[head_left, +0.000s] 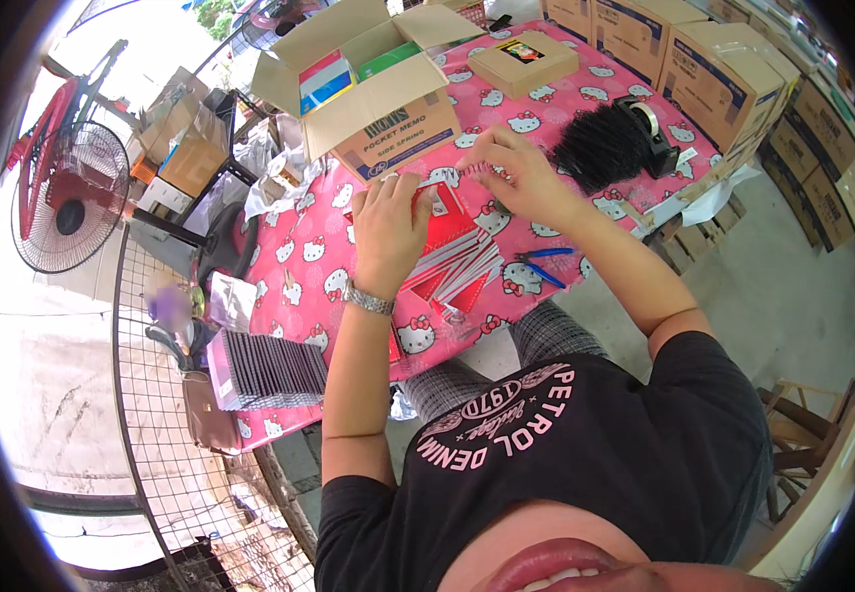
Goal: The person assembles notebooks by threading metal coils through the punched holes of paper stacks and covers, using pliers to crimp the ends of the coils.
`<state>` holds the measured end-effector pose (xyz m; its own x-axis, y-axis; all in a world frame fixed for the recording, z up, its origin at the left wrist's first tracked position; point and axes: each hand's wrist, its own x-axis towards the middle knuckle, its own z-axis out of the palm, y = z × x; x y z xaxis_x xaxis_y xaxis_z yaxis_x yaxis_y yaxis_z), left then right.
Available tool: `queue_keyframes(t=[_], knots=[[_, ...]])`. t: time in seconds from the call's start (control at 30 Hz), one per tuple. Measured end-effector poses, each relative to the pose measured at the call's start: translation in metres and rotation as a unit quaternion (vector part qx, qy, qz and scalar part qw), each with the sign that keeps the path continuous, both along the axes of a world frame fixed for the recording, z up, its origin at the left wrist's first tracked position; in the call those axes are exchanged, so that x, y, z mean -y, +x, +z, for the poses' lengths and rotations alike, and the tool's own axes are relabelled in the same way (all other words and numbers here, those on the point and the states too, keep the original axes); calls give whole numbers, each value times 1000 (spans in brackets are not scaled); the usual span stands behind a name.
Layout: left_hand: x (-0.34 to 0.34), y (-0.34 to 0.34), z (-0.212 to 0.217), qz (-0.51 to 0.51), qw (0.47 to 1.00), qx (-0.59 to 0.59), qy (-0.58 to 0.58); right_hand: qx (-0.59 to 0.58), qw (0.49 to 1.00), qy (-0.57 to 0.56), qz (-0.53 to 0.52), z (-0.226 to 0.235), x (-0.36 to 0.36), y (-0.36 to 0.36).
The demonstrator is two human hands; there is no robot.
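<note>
My left hand, a metal watch on its wrist, is closed at the left edge of a red memo pad. My right hand is closed in a pinch at the pad's far right side. A thin coiled binding wire shows at its fingertips; its full length is hidden. Under and in front of my hands lies a fanned pile of red-covered memo pads with white page edges. To the right of the pile rest blue-handled pliers.
An open carton with colourful pads inside stands beyond my hands. Black coils lie beside a tape dispenser at right. A dark stack of pads sits at the left edge. A small box and cartons are farther back.
</note>
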<state>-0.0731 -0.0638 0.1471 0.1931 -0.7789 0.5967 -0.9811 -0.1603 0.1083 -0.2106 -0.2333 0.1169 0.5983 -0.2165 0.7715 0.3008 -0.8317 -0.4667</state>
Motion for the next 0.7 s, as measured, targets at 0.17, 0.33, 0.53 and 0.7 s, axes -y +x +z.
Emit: queue_keyframes(t=[0.17, 0.33, 0.53, 0.7], knots=[[1, -2, 1, 1, 1000, -3, 10, -6, 999, 35, 15, -6, -4, 3], [0, -8, 0, -10, 1000, -7, -7, -130, 984, 121, 5, 10, -14, -7], [1, -6, 2, -15, 1000, -23, -3, -83, 995, -50, -9, 27, -7, -5], [1, -8, 5, -12, 999, -33, 10, -17, 998, -59, 6, 11, -1, 2]])
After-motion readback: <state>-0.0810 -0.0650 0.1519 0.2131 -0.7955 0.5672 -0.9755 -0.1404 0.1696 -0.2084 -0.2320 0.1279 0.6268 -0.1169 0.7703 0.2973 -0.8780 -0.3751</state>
